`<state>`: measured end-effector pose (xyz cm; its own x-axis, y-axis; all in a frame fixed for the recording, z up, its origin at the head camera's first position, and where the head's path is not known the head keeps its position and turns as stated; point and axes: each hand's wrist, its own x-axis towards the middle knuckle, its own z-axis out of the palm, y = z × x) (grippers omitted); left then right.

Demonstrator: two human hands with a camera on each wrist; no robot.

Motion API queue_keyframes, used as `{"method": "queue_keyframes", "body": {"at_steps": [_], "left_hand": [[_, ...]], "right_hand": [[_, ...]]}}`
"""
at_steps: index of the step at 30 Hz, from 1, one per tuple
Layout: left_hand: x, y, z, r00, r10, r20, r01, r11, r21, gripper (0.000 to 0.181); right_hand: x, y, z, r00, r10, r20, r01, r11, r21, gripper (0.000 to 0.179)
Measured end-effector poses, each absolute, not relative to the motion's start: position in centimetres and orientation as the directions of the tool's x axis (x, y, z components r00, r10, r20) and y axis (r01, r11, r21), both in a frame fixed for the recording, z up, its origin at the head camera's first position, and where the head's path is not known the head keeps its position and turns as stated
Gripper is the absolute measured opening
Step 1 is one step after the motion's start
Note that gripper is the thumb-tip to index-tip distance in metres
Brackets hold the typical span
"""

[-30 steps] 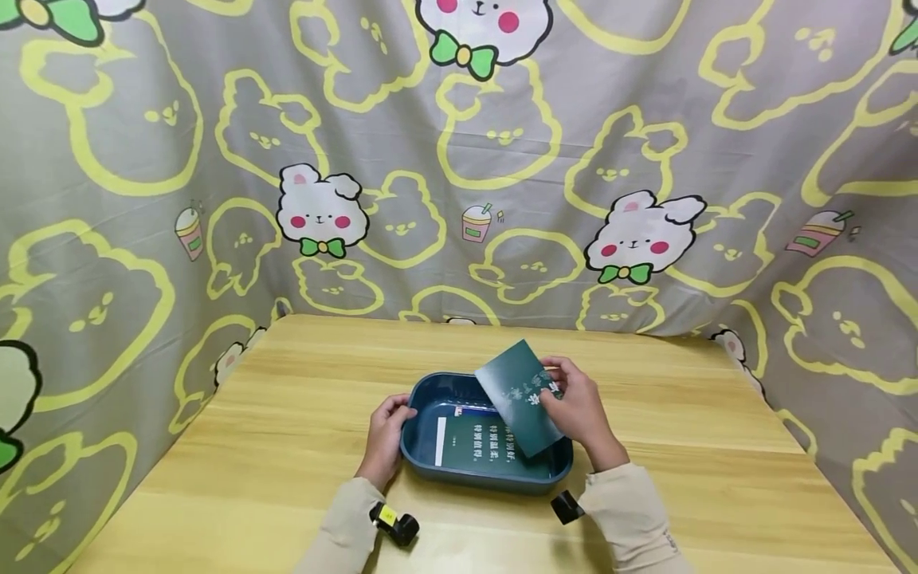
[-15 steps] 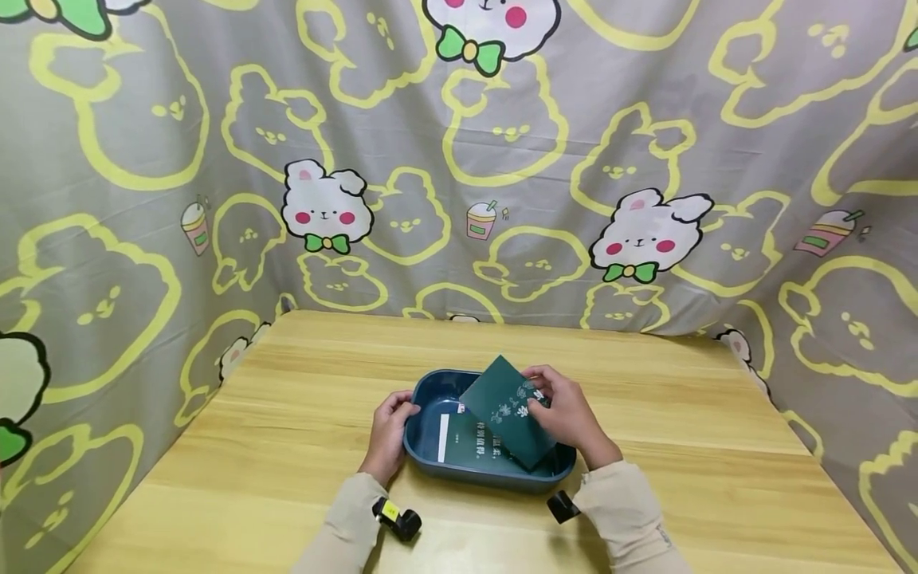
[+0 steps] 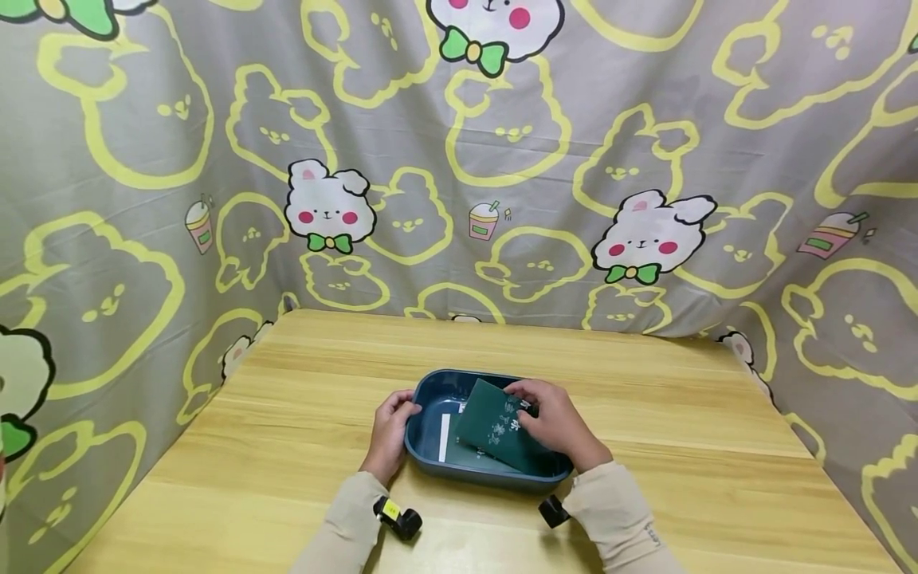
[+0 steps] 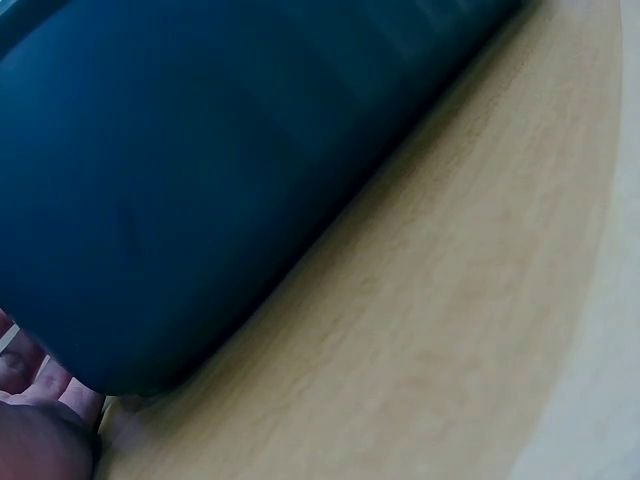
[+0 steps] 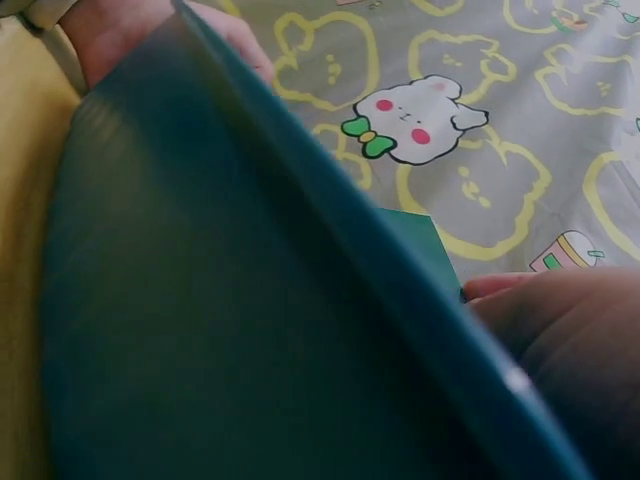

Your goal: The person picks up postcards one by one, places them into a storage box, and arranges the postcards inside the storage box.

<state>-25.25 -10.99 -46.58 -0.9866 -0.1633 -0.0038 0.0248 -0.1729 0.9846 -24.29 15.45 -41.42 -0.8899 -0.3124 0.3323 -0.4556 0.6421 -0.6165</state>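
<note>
A dark blue-green plastic tub (image 3: 429, 402) stands on the table, its wall (image 4: 200, 180) filling much of the left wrist view. My left hand (image 3: 390, 434) grips the tub's left end, thumb at the rim and fingers along the outside. Between thumb and fingers my right hand (image 3: 559, 418) pinches a thin dark green booklet (image 3: 491, 426) with white flower print. The booklet lies tilted inside the tub, over another green booklet (image 3: 459, 454) with a white strip along its left side. In the right wrist view the tub wall hides most of the held booklet (image 5: 418, 232).
The wooden table (image 3: 272, 430) surrounds the tub. A grey curtain (image 3: 430, 263) with yellow outlines and rabbit faces hangs behind and along both sides. Black wrist cameras (image 3: 398, 520) sit on both sleeves.
My right hand has moved left and down, lowering the held booklet into the tub so it covers more of the one beneath. My left hand stays at the tub's left end.
</note>
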Motion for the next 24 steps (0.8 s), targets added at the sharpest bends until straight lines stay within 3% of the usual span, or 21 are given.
{"method": "queue_keyframes", "body": {"at_steps": [13, 24], "left_hand": [[-25.2, -11.1, -46.5, -0.988, -0.157, -0.017, 0.012, -0.177, 0.984, 0.029], [-25.2, -11.0, -46.6, -0.988, -0.158, -0.004, 0.026, -0.187, 0.982, 0.029]], "right_hand": [[-23.8, 14.2, -41.8, -0.896, -0.343, 0.282, -0.443, 0.719, -0.535, 0.033], [-23.7, 13.6, -41.9, -0.921, -0.357, 0.158, -0.387, 0.781, -0.491, 0.04]]}}
